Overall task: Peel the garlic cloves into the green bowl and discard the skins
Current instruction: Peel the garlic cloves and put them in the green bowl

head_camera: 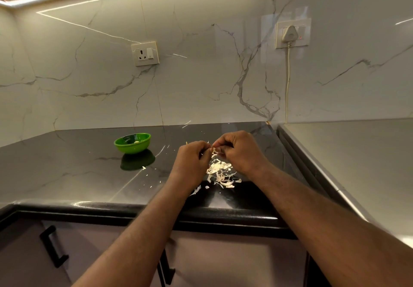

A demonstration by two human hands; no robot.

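Farthest left of my hands sits the bowl [131,149], upright on the desk [67,170], with a few pale pieces in it that I take for peeled cloves. It stands well apart from the left hand [192,159], off to that hand's left and a little farther from me.

The left hand has its fingers curled and pinches the clove [214,150] at its fingertips. The clove is held in the air between the two hands, just above the desk. So little of it shows that I cannot tell which way its long axis runs.

The right hand [237,150] meets it from the other side, fingers curled too. It pinches the same clove, or the skin on it; I cannot tell which.

Directly below and just nearer to me than the two hands lie the skins [221,175], a loose heap on the desk, with stray flakes scattered to the left hand's left, toward the bowl.

I judge the peeling is under way on this clove. When it comes clean, the drop goes leftward, and the left hand is the nearer one to the bowl. The right hand would have to cross over the left.
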